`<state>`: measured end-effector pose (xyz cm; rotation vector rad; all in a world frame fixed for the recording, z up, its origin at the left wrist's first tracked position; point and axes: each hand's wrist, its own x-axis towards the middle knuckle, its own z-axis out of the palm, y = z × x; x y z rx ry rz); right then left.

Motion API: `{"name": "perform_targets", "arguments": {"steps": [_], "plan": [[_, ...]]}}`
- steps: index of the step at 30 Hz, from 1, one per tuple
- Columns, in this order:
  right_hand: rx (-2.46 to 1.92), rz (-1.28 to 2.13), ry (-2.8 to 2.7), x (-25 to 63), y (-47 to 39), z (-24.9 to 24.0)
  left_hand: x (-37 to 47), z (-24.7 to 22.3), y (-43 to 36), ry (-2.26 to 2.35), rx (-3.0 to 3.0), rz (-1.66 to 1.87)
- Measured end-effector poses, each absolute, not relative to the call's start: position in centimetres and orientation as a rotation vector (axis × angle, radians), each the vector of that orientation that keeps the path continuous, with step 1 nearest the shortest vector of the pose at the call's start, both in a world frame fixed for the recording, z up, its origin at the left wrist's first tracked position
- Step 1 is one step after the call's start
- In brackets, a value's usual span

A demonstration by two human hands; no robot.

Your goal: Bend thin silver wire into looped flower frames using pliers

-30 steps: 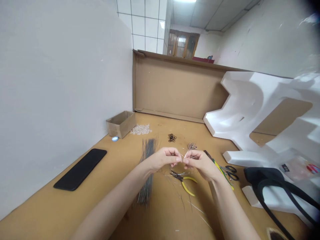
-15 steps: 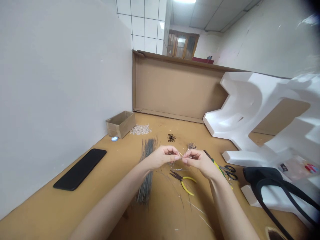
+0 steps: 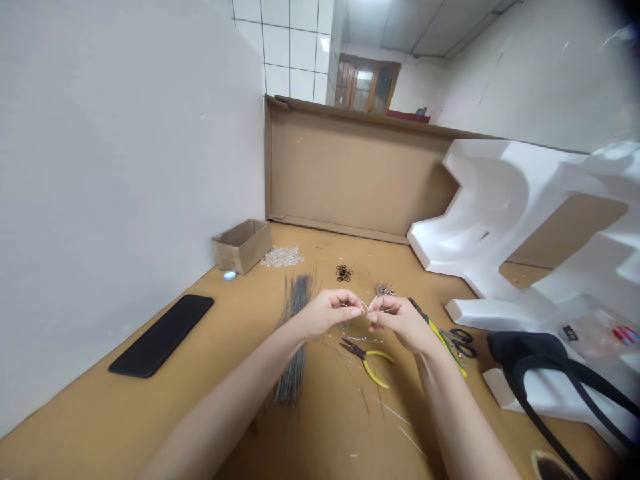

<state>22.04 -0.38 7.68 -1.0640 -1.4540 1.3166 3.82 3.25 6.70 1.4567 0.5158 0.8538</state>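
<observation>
While left hand and right hand pinch wire, cardboard edge beyond

Open passage: the bare tan tabletop at lower left, between the black rectangular slab and the grey wire bundle. A second passage runs through the upper centre, between the heap of small black rings and the upright brown cardboard panel. Obstructions: yellow-handled pliers at lower centre; black-handled scissors and white molded foam at right.
</observation>
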Motion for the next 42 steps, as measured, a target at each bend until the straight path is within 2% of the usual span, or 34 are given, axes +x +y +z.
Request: {"name": "perform_targets", "arguments": {"steps": [6, 19, 26, 42], "plan": [[-1.105, 1.376, -1.333, 22.2, 0.3, 7.3, 3.3, 6.2, 4.3, 0.557, 1.403, 0.796], [-0.805, 1.638, -1.173, 23.2, 0.7, 6.3, 2.8, 5.3, 5.1, 0.307, 1.101, 0.71], [-0.88, 1.537, -1.23, 23.3, 0.8, 6.4, 3.2, 5.4, 5.5, 0.744, 1.36, 1.045], [-1.003, 1.422, -1.421, 23.3, 0.8, 6.6, 1.8, 5.8, 5.6, 0.532, 1.163, 0.679]]}}
